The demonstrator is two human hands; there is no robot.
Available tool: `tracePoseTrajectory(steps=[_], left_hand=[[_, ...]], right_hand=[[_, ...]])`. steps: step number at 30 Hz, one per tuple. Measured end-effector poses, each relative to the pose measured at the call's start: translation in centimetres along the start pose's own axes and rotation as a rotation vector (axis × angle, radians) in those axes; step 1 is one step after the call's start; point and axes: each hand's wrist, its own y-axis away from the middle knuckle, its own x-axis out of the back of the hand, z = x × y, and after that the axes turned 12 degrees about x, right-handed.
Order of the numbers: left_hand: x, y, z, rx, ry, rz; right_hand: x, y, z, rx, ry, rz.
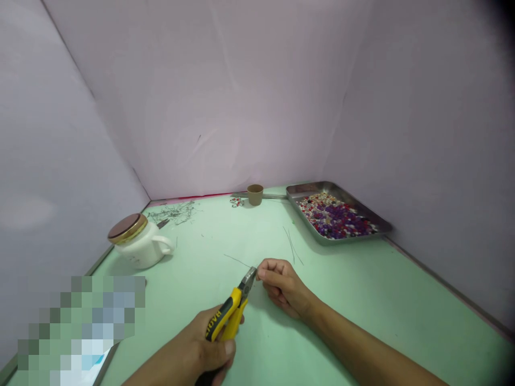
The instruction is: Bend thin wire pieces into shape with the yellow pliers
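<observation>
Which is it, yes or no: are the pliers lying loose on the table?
No: the person's left grip is closed around the pliers.

Through the head camera I have the counter [193,273] ahead, with walls [241,107] behind it and on both sides. To my left stands a mug [140,251], its lid [127,228] on, and wire scraps [177,213] lie behind it. Near the back middle I find a cup [255,196], with beaded pieces [237,202] just left of it and a wire bundle [274,197] behind. Back right sits the tray [304,189], beads [338,217] in it. Two wires [290,246] lie between tray and right hand [284,287]. Nearest me, left of that, the left hand [211,343] holds pliers [227,315].
</observation>
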Motion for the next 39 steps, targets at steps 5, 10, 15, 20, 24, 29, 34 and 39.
tracePoseTrajectory(steps=[5,10,15,20,24,29,34,39], left_hand=[[-0.2,0.6,1.0,-0.061,-0.372,0.324],[-0.7,0.2,0.6,0.01,-0.638,0.574],[-1.0,-0.4,0.1,0.118,-0.885,0.769],[-0.5,0.4,1.0,-0.056,-0.618,0.518],[0.1,0.7,1.1,-0.118,-0.383,0.268],[0.4,0.3,0.0,-0.026,0.026,-0.042],[0.3,0.5,0.8,-0.024,-0.094,0.074],[-0.1,0.7,0.9,-0.09,-0.539,0.46]], right_hand=[[-0.2,0.1,-0.1,-0.006,0.02,0.013],[-0.1,-0.1,0.1,-0.01,0.048,0.03],[-0.1,-0.2,0.2,-0.009,0.062,0.033],[0.0,-0.2,0.1,-0.006,0.032,-0.001],[0.2,-0.1,0.0,0.0,0.021,-0.025],[0.1,0.0,-0.2,-0.004,0.001,-0.021],[-0.1,0.0,-0.2,-0.01,0.011,-0.001],[-0.2,0.0,-0.1,-0.022,0.055,0.009]])
